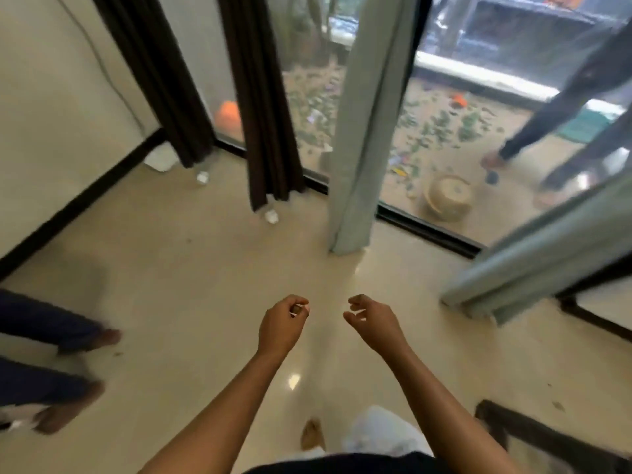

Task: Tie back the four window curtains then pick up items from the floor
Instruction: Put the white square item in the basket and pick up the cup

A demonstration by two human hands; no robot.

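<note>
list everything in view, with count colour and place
brown curtains: 2, dark brown, hanging loose, left of window
grey curtains: 2, grey-green, hanging loose, centre and right
bottles: 2, clear, on floor at foot of brown curtains
white item: 1, white, floor by left wall, blurred
basket: 1, tan, outside the glass
legs: 2 people, dark trousers, left edge and upper right
floor: 1, cream, glossy
left hand: 1, pinches a small item, too blurred to name
right hand: 1, loosely curled, holds nothing

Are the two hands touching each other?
Apart. The head view shows a strip of shiny floor between the left hand and the right hand.
</note>
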